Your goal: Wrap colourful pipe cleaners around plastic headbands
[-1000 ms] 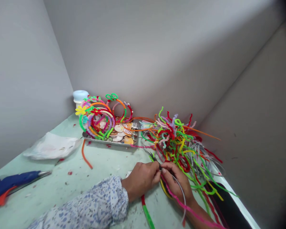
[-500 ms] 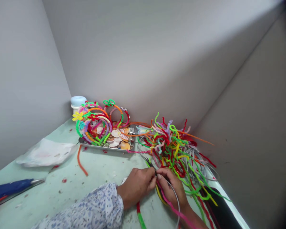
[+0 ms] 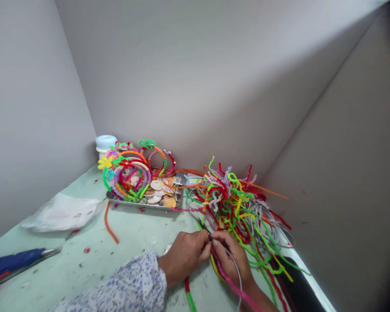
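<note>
My left hand, in a patterned sleeve, is closed in a pinch, its fingertips touching those of my right hand. Between the fingertips they grip a thin grey wire, which curves down over my right hand. A small dark bit shows at the pinch; its kind is unclear. Dark thin strands stick out just beyond the fingers. A pink pipe cleaner runs under my right palm and along the wrist. Below my left wrist, a red and green pipe cleaner piece lies partly hidden.
A tangled pile of coloured pipe cleaners lies beyond my right hand. Fuzzy headbands rest on a metal tray of shells. At left are a plastic bag, blue-handled pliers and an orange pipe cleaner. Walls enclose the table.
The view has shifted slightly, so the things on the table sit a little lower and farther left. Both hands keep the same pinch.
</note>
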{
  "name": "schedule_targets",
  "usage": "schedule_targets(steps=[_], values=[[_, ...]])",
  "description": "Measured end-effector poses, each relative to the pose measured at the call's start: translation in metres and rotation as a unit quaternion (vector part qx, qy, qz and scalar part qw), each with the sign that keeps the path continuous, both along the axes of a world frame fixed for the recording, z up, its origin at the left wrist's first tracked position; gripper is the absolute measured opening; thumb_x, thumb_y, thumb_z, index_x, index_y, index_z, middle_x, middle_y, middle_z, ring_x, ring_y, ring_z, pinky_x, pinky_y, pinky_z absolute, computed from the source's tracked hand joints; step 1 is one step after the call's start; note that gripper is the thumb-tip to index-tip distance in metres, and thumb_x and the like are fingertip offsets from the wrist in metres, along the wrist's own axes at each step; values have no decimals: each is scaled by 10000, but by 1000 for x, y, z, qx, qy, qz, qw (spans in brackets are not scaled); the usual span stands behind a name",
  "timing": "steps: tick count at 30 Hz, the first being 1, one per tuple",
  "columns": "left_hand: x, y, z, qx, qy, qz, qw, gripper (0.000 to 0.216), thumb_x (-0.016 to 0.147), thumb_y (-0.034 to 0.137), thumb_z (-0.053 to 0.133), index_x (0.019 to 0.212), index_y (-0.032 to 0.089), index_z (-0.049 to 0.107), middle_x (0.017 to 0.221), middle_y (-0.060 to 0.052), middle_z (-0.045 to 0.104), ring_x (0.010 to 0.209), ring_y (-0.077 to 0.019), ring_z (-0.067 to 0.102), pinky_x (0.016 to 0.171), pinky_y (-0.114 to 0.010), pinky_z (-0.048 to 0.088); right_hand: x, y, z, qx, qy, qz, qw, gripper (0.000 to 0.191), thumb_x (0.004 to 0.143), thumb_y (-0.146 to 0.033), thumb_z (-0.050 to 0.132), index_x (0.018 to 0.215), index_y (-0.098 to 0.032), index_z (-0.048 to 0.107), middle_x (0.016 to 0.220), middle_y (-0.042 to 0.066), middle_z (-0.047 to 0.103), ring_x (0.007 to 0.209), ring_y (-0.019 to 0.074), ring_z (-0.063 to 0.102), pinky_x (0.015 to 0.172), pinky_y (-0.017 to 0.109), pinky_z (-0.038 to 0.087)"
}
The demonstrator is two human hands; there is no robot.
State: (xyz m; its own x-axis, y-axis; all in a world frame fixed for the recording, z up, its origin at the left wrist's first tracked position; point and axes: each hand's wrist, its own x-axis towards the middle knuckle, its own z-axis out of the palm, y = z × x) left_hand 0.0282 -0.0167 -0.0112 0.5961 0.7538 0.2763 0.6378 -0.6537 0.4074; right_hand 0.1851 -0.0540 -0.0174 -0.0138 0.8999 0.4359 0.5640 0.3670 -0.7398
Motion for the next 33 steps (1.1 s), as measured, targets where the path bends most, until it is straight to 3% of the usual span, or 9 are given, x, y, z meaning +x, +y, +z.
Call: schedule_targets(steps=[9,19,28,33], values=[[-1,-2,4,6,-6,-13,1000,101,851,233,444,842,190,535,693,4,637,597,-121,584,536,-204,347,1,0,-1,-13,7,11,1000,158,877,-252,452,898,-197,599,838,42,643,754,168,609,690,258,481],[0,-1,-2,13,-29,3,999,102,848,259,463,815,196,536,685,18,637,578,-108,571,528,-201,319,2,0,-5,3,1,-1,1000,137,880,-244,460,922,-207,586,861,28,638,775,155,606,704,236,467],[-2,-2,6,2,-29,7,1000,159,855,289,445,807,189,559,691,-2,639,593,-123,569,554,-216,331,1,-1,-4,-7,-3,-12,1000,133,869,-256,476,923,-199,583,827,26,632,746,159,603,682,249,468],[-6,-4,13,-16,-55,-23,998,179,861,306,430,876,190,565,749,-16,643,634,-132,569,590,-221,357,1,-2,-4,-15,10,-14,1000,136,869,-266,484,950,-204,574,829,23,642,740,159,604,669,252,466]])
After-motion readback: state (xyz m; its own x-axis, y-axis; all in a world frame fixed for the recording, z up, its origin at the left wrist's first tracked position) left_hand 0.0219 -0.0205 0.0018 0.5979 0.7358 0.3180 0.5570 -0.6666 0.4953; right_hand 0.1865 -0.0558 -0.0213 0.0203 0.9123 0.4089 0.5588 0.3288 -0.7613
